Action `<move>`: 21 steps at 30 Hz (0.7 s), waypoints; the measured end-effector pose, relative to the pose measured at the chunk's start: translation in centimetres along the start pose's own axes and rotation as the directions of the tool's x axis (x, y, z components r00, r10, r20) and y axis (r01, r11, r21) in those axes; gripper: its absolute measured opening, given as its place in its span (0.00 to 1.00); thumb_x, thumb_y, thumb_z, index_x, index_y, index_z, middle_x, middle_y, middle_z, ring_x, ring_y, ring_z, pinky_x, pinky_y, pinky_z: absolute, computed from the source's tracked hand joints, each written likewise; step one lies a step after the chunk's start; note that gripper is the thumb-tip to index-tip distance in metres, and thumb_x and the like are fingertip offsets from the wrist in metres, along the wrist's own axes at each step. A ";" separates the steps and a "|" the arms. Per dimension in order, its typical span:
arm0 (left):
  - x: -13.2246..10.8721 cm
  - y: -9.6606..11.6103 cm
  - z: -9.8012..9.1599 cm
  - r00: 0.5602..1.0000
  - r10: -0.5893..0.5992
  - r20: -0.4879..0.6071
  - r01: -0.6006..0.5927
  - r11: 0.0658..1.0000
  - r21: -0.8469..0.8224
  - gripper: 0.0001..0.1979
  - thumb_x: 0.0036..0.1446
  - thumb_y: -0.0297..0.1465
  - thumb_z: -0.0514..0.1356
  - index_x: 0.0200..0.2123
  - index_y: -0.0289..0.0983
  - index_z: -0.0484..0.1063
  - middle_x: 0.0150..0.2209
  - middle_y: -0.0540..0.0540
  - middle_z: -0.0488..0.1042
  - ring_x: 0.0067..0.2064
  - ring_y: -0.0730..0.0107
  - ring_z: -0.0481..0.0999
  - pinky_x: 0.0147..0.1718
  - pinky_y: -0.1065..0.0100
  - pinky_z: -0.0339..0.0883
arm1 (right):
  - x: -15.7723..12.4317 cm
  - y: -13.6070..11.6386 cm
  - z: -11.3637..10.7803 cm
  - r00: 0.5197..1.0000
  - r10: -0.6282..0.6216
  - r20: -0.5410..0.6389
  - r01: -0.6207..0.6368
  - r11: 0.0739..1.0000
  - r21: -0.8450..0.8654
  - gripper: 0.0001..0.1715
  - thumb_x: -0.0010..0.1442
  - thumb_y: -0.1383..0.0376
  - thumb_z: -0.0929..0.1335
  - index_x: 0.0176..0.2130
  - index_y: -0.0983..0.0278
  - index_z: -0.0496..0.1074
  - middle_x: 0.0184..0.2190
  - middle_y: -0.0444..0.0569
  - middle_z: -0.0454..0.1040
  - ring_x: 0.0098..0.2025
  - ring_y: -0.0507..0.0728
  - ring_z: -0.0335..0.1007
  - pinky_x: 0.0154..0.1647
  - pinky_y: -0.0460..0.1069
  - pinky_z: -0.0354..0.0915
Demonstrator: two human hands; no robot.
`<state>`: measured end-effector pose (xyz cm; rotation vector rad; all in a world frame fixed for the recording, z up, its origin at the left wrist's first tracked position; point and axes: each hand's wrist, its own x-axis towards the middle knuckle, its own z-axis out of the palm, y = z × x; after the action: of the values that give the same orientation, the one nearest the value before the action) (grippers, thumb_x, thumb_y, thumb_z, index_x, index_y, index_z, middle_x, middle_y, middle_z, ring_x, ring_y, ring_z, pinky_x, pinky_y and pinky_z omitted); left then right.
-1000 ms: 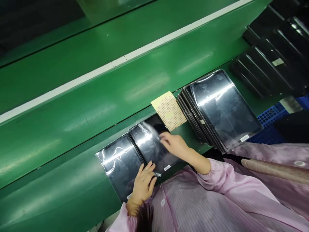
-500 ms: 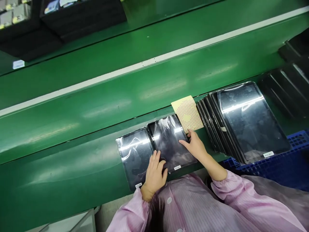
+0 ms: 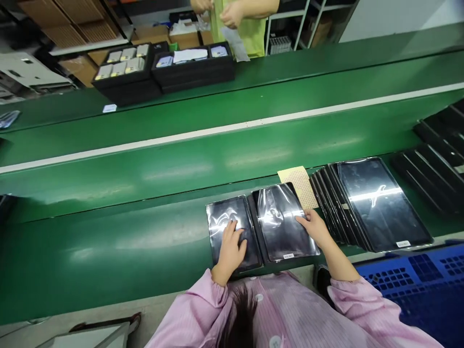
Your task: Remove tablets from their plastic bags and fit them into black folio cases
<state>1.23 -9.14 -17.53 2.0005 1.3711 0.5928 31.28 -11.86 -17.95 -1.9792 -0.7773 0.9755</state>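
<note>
Left grip (image 3: 232, 247) (flat) has slid onto left tablet (image 3: 222, 215) — right grip (image 3: 316, 229) stays.

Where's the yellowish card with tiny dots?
Look at the long green conveyor belt and follow its near edge to the fanned stack of shiny black tablets. Just left of that stack lies the flat tan dotted card, beyond the right hand. It is the only pale thing among glossy black screens.

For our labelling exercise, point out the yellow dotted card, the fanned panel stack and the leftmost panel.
yellow dotted card (image 3: 299, 186), head view, its middle.
fanned panel stack (image 3: 384, 205), head view, top panel's face.
leftmost panel (image 3: 220, 215), head view, bare upper part.
</note>
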 end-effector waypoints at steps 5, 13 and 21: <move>-0.8 -4.2 -4.2 0.850 -0.469 -0.238 0.430 0.881 -0.199 0.14 0.47 0.32 0.58 0.40 0.36 0.70 0.45 0.37 0.73 0.53 0.48 0.70 0.56 0.43 0.58 | -2.7 -1.8 -1.2 0.999 -0.006 0.052 -0.005 0.979 0.204 0.30 0.42 0.44 0.69 0.37 0.61 0.63 0.28 0.48 0.74 0.31 0.59 0.72 0.36 0.53 0.67; -1.6 -5.0 -5.0 0.760 -0.648 0.055 0.624 0.703 -0.341 0.21 0.54 0.44 0.53 0.41 0.33 0.70 0.38 0.39 0.77 0.39 0.60 0.77 0.35 0.64 0.68 | -6.3 -4.1 10.2 0.969 -0.018 0.245 -0.033 0.979 0.203 0.29 0.47 0.43 0.65 0.40 0.62 0.64 0.30 0.49 0.75 0.31 0.60 0.73 0.35 0.55 0.68; 0.4 -3.7 -5.2 0.716 -0.688 0.117 0.696 0.688 -0.205 0.15 0.46 0.32 0.65 0.36 0.32 0.69 0.42 0.30 0.77 0.46 0.48 0.76 0.42 0.60 0.64 | -4.7 -4.9 13.7 0.979 0.039 0.198 0.014 0.966 -0.259 0.18 0.41 0.59 0.73 0.29 0.62 0.64 0.32 0.55 0.73 0.41 0.67 0.71 0.41 0.56 0.65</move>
<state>-4.54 -6.58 -16.57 1.1451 1.7939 0.3360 16.53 -7.92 -17.63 -2.1299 -1.0520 1.1431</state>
